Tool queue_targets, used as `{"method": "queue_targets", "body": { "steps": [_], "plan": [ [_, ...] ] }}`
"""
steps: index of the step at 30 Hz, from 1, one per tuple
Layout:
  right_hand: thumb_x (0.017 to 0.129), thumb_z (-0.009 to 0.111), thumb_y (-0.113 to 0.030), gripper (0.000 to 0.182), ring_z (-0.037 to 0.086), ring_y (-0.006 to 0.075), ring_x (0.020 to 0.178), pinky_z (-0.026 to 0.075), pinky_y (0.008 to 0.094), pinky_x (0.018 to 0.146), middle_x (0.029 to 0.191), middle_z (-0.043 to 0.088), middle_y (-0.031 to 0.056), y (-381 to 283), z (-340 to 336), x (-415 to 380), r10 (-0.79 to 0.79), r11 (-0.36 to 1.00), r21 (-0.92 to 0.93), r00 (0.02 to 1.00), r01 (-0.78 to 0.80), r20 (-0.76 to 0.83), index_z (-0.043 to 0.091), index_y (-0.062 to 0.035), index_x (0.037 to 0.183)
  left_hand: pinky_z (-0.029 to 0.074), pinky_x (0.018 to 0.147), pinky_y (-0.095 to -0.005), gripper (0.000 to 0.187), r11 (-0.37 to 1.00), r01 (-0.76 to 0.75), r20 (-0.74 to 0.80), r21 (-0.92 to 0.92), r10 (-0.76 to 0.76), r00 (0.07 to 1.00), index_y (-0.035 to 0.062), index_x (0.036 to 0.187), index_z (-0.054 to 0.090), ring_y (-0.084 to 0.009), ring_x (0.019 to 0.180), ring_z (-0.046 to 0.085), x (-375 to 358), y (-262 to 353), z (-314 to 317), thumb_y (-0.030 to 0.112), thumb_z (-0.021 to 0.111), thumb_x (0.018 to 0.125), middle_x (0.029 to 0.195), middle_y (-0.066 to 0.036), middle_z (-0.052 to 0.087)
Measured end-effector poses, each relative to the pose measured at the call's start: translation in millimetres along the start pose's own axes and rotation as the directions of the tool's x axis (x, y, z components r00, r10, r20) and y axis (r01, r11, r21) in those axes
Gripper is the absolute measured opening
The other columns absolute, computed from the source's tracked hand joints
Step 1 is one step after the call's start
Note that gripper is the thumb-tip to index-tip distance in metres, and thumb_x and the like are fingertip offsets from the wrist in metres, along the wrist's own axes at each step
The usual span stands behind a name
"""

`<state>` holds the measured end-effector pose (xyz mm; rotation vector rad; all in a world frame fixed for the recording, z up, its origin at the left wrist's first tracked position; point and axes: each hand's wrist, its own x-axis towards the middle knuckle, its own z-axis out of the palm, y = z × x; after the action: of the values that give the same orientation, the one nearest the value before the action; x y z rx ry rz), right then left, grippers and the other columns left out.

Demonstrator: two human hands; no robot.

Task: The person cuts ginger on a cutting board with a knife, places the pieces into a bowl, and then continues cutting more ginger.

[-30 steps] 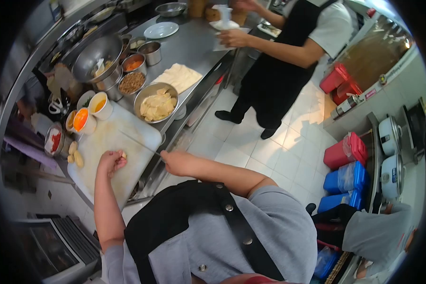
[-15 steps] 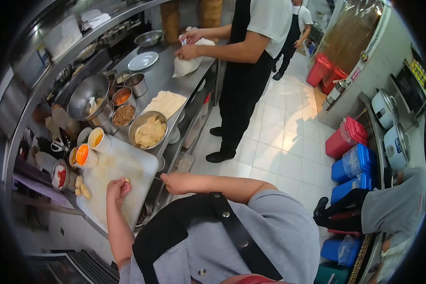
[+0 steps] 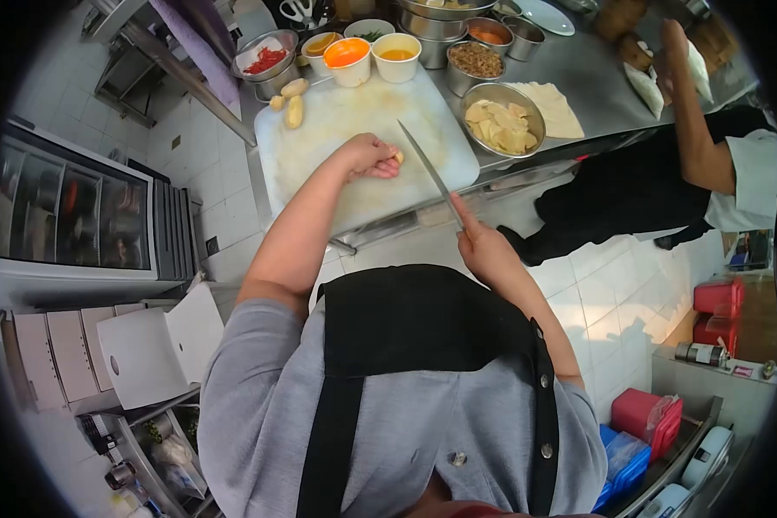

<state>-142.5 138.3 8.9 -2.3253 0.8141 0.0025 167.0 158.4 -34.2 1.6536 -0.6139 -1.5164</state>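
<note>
1. The left hand (image 3: 367, 157) was curled on the white cutting board (image 3: 319, 147), its fingers clenched around a small pale piece of ginger (image 3: 398, 157) that showed just at the fingertips; the piece lay near the middle of the board.
2. The right hand (image 3: 483, 249) gripped the handle of a long knife (image 3: 430, 173), fingers wrapped shut on it; the blade ran up and left toward the piece — its tip just beside the left hand, whether touching the piece I could not tell.
3. Done, by the look of it: a metal bowl (image 3: 502, 121) at the board's right edge held a heap of pale slices.
4. Left, as I judged: two whole pale roots (image 3: 292, 102) lay uncut at the board's far left corner, plus the piece under the hand — so the slicing seemed well on but unfinished.
5. Cups of sauce (image 3: 348, 56) stood along the far edge of the board on the steel bench (image 3: 596, 95); a co-worker's arm (image 3: 695, 129) reached over the bench at the far right.
</note>
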Motion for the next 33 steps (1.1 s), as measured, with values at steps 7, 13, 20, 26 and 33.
{"method": "queue_targets", "body": {
  "steps": [7, 13, 20, 26, 33],
  "plan": [
    [0.089, 0.046, -0.008, 0.068, 0.06, 0.0437, 0.077, 0.046, 0.0487, 0.074, 0.079, 0.06, 0.0284, -12, -8, 4, 0.021, 1.0, 0.004, 0.998, -0.021, 0.06, 0.017, -0.0236, 0.149, 0.057, 0.065, -0.0239, 0.024, 0.995, 0.017, -0.023, 0.099, -0.015, 1.0, 0.0003, 0.102, 0.06, -0.014, 0.076, 0.067, -8, 9, 6, 0.023, 0.056, 0.095, 0.086, -0.006, 0.065],
    [0.088, 0.047, -0.008, 0.07, 0.06, 0.0432, 0.079, 0.046, 0.0479, 0.075, 0.085, 0.061, 0.0278, -14, -9, 2, -0.011, 1.0, 0.016, 0.999, 0.01, 0.044, 0.016, -0.0236, 0.149, 0.057, 0.065, -0.0234, 0.025, 0.993, 0.038, 0.033, 0.113, -0.042, 0.999, 0.0002, 0.101, 0.06, -0.0136, 0.077, 0.067, 3, 7, -1, 0.024, 0.057, 0.095, 0.087, -0.006, 0.065],
    [0.086, 0.05, -0.007, 0.074, 0.059, 0.0419, 0.072, 0.048, 0.0479, 0.069, 0.081, 0.059, 0.0263, -10, 0, -4, -0.03, 0.999, -0.012, 0.999, 0.03, 0.037, 0.017, -0.0242, 0.15, 0.057, 0.065, -0.0236, 0.027, 0.996, 0.026, -0.004, 0.089, -0.025, 1.0, -0.0006, 0.103, 0.059, -0.0152, 0.076, 0.067, 2, 6, 1, 0.025, 0.058, 0.094, 0.087, -0.008, 0.064],
    [0.086, 0.049, -0.008, 0.073, 0.06, 0.0405, 0.07, 0.048, 0.0481, 0.068, 0.08, 0.059, 0.0257, -10, 4, -7, -0.03, 0.998, -0.048, 0.999, 0.031, 0.027, 0.017, -0.0222, 0.15, 0.057, 0.064, -0.0238, 0.027, 0.997, 0.008, 0.008, 0.077, -0.009, 1.0, -0.0009, 0.102, 0.059, -0.0156, 0.076, 0.067, 3, 4, 1, 0.025, 0.058, 0.094, 0.087, -0.009, 0.064],
    [0.085, 0.049, -0.006, 0.072, 0.059, 0.04, 0.071, 0.048, 0.0476, 0.069, 0.08, 0.058, 0.0259, -14, 12, 27, -0.111, 0.993, 0.024, 0.994, 0.111, -0.012, 0.02, -0.0198, 0.149, 0.057, 0.063, -0.0232, 0.026, 0.998, -0.012, 0.003, 0.055, 0.012, 1.0, -0.0004, 0.1, 0.059, -0.0153, 0.076, 0.067, 6, -1, -1, 0.025, 0.058, 0.094, 0.087, -0.008, 0.064]
  ]
}}
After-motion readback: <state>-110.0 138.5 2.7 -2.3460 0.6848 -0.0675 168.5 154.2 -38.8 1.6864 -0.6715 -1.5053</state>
